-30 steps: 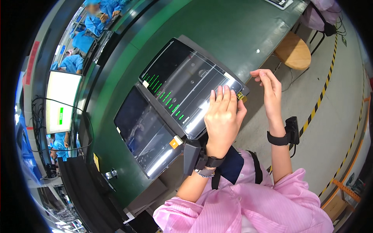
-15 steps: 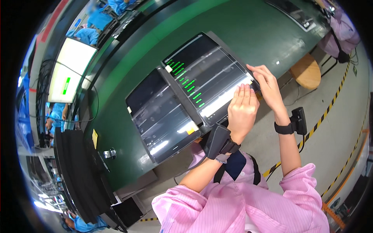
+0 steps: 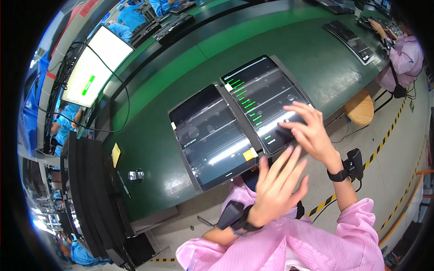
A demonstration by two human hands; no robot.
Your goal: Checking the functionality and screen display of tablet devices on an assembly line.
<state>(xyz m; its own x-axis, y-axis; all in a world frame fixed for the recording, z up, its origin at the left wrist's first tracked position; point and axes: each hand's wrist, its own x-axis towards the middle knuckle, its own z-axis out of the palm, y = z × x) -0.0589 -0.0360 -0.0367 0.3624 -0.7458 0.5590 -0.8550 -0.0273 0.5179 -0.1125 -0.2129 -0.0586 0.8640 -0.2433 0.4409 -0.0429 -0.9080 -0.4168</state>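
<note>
Head view: the left tablet and right tablet lie side by side at the frame's centre on the bench, screens lit; green rows already fill part of the right one. The right hand, fingers apart, is over its lower end, contact uncertain; the left hand, fingers apart, blurs just below, gripping nothing. How much remains cannot be told
</note>
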